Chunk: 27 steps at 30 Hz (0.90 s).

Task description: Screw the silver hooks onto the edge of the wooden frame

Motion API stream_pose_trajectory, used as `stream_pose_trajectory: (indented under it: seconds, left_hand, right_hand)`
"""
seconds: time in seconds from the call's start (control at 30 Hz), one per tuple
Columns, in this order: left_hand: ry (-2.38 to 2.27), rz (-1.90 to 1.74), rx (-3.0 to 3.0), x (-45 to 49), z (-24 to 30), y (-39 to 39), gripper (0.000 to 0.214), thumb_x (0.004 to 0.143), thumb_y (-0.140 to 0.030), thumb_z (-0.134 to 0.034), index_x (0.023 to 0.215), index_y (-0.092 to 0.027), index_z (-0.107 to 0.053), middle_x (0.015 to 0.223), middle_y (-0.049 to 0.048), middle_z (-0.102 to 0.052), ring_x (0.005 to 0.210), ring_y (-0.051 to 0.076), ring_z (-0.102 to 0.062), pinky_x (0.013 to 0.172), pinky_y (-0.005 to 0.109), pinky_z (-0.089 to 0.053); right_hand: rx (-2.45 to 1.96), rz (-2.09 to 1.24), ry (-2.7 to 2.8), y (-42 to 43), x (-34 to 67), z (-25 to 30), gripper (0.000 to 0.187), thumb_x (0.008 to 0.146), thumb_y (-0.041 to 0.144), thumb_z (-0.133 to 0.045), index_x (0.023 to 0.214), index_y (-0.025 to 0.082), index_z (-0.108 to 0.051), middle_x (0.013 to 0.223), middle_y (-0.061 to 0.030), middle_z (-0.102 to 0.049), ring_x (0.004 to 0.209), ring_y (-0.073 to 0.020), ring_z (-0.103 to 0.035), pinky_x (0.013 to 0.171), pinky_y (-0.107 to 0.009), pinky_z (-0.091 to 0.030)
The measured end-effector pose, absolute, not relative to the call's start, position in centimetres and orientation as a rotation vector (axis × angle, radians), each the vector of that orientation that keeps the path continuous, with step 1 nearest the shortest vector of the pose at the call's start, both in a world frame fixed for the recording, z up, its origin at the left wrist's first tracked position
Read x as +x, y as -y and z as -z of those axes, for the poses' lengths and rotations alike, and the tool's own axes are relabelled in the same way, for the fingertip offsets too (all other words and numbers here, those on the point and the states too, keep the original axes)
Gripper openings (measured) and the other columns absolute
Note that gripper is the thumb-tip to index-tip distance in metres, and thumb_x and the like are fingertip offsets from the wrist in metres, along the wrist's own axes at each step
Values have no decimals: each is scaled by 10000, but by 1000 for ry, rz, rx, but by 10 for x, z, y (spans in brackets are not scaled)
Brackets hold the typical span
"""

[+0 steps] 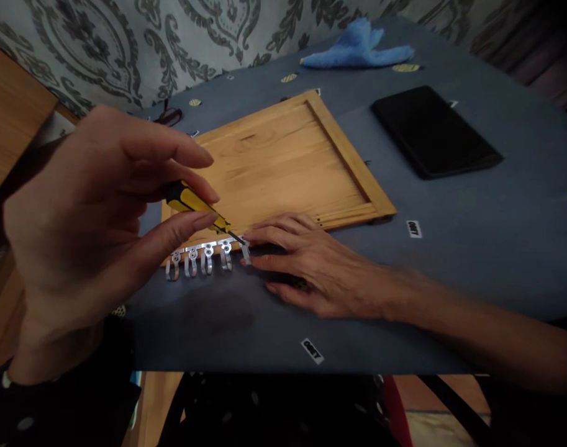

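Observation:
A small yellow-and-black screwdriver (197, 205) is pinched between the thumb and fingers of my left hand (87, 211). Its tip points down to the right and meets the last hook of a silver metal hook rail (208, 251). The rail, with several curved hooks, lies along the near edge of a framed wooden panel (274, 167). My right hand (320, 267) rests palm down at the panel's near edge. Two of its fingertips hold the right end of the rail, around the last hook, while other fingers lie on the wood. The right hand partly hides that end.
On the grey-blue tablecloth (381, 335), a black tablet or phone (436, 133) lies to the right of the panel. A blue cloth (358, 49) is bunched at the back. Glasses (169, 115) sit behind the panel's left side, near the patterned wall (194, 37).

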<state>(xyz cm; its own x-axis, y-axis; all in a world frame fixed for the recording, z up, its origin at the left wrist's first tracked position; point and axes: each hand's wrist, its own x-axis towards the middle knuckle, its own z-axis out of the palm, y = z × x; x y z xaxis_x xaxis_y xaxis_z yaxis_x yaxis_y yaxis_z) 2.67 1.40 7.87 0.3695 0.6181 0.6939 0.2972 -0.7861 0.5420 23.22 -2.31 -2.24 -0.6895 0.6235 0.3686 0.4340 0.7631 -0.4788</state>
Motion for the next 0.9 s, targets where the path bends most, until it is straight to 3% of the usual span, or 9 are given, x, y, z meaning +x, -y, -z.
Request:
stream_pose_trajectory:
  seconds: [0.13, 0.37, 0.5, 0.67, 0.83, 0.9]
  left_hand:
    - [-759, -1367, 2251, 26, -75, -16, 267, 894, -305, -627, 1156, -343, -589, 1148, 18, -649, 998, 257, -654, 817, 463, -557]
    - [-741, -982, 2064, 27, -72, -12, 297, 847, -131, -614, 1087, -299, -662, 872, 23, -580, 817, 200, -597, 833, 423, -544]
    - [-720, -1109, 1744, 37, -65, -7, 137, 873, -226, -647, 1006, -252, -668, 732, 0, -469, 624, 139, -450, 686, 364, -513]
    - [-622, -1155, 1696, 42, -60, -12, 179, 846, -319, -737, 962, -230, -633, 546, -73, -367, 455, 80, -357, 490, 281, -397]
    - [-606, -1140, 1787, 41, -60, -13, 181, 860, -329, -721, 979, -236, -621, 483, -102, -325, 374, 69, -338, 465, 277, -395]
    - [-673, -1138, 1889, 37, -62, -14, 129, 918, -306, -644, 1027, -243, -615, 530, -80, -395, 412, 91, -414, 497, 298, -436]
  right_hand:
    - [-796, -487, 2433, 23, 232, 22, 289, 869, 252, -592, 1119, 156, -699, 1354, -142, -580, 1240, -303, -486, 1055, -531, -372]
    - [-804, -483, 2429, 24, 232, 23, 313, 869, 259, -590, 1148, 162, -693, 1349, -140, -581, 1235, -307, -478, 1044, -534, -377]
    - [-805, -460, 2438, 24, 232, 21, 306, 873, 266, -588, 1133, 147, -698, 1353, -148, -577, 1222, -315, -486, 1044, -541, -371]
    - [-804, -469, 2445, 23, 232, 21, 312, 876, 268, -585, 1147, 156, -692, 1356, -140, -575, 1225, -310, -484, 1046, -537, -371]
    - [-815, -488, 2451, 24, 233, 20, 303, 874, 269, -583, 1133, 160, -695, 1354, -142, -575, 1229, -315, -480, 1045, -548, -371]
    - [-815, -490, 2447, 24, 232, 20, 298, 869, 264, -587, 1128, 164, -694, 1349, -139, -579, 1230, -311, -481, 1048, -544, -371]
